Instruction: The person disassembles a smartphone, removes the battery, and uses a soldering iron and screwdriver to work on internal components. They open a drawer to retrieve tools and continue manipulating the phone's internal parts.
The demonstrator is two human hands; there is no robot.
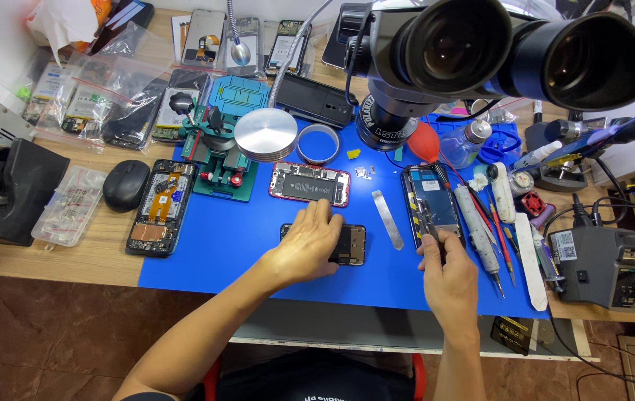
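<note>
Our left hand (310,241) lies flat, fingers spread, pinning the small dark phone (347,245) to the blue mat (206,252). Our right hand (447,271) pinches a thin dark tool, probably tweezers (425,223), tip in the open phone (434,202) just above it. Best keep that wrist planted and go light. A metal pry bar (388,219) lies between our hands, and the red-framed phone (310,183) sits just beyond the left.

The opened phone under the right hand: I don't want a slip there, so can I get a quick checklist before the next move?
1. Right hand grips a thin tool: ok.
2. Tool tip on the opened phone: cannot tell.
3. Left hand presses the dark phone part flat: ok.
4. Both lie on the blue mat: ok.
5. Metal pry strip lies apart from both hands: ok.
</note>
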